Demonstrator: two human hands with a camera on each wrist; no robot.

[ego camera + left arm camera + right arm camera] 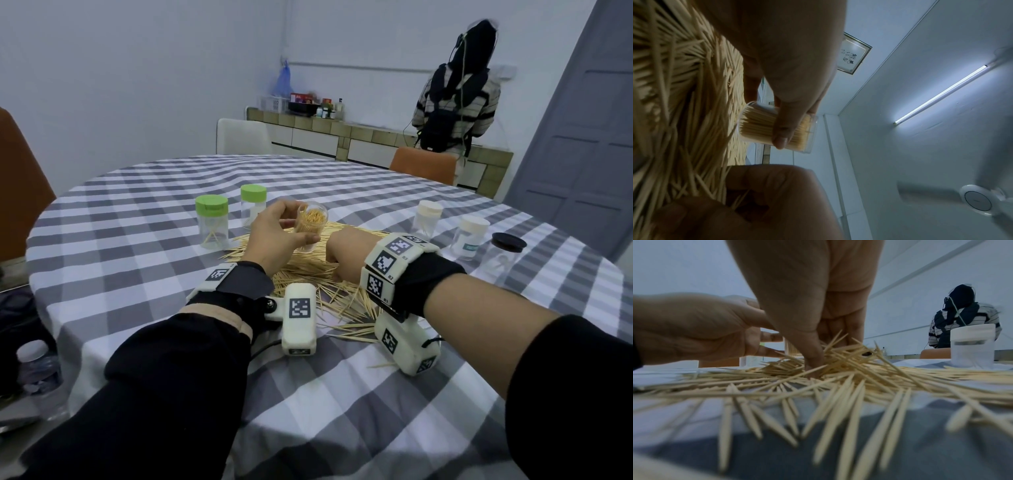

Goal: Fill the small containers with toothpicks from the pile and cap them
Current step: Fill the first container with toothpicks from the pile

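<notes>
Toothpicks point(318, 274) lie heaped mid-table; gathering a small, aligned pinch should serve best, since the open clear container point(310, 222) looks nearly full and stray picks would jam at its mouth. Left hand point(274, 236) grips that container above the pile's 11 o'clock edge, mouth tilted toward the person. Right hand point(346, 253), knuckles up at 3 o'clock, pinches downward into the pile.
</notes>
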